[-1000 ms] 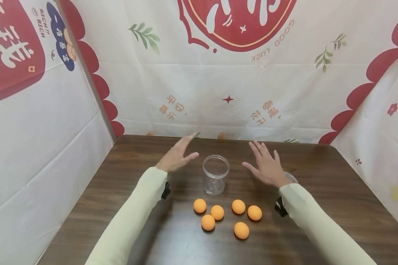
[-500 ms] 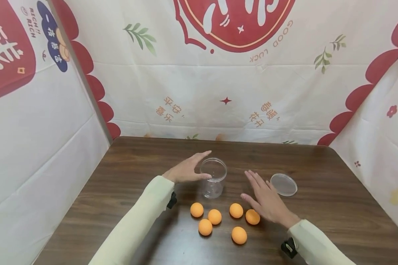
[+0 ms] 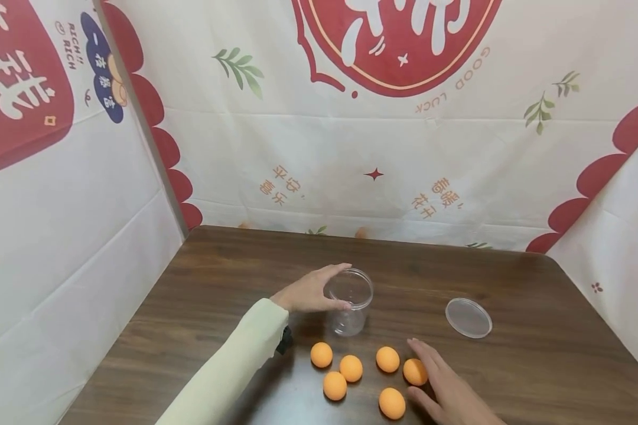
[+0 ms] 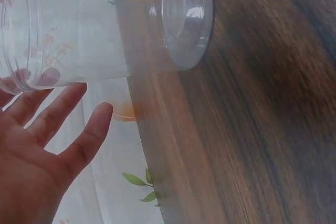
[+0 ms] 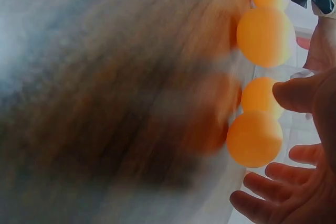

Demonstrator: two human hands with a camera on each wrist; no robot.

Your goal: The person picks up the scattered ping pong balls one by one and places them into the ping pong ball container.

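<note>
A clear, open-topped plastic jar (image 3: 349, 323) stands upright on the brown table. My left hand (image 3: 309, 293) holds it near the rim, thumb at the front and fingers at the back. In the left wrist view, fingers lie against the neck of the jar (image 4: 84, 35). Several orange ping-pong balls (image 3: 334, 385) lie in front of the jar. My right hand (image 3: 449, 386) is low at their right, fingers spread beside the rightmost ball (image 3: 414, 372). The right wrist view has the thumb and fingers (image 5: 262, 186) apart near the balls; whether they touch one cannot be told.
A round clear lid (image 3: 469, 317) lies flat on the table (image 3: 531, 354), right of the jar. Behind the table hangs a printed white cloth (image 3: 319, 141). More cloth forms walls at the left and right.
The left hand has moved in from the left to the jar's rim. The right hand has come down and nearer to the balls, uncovering the lid.
</note>
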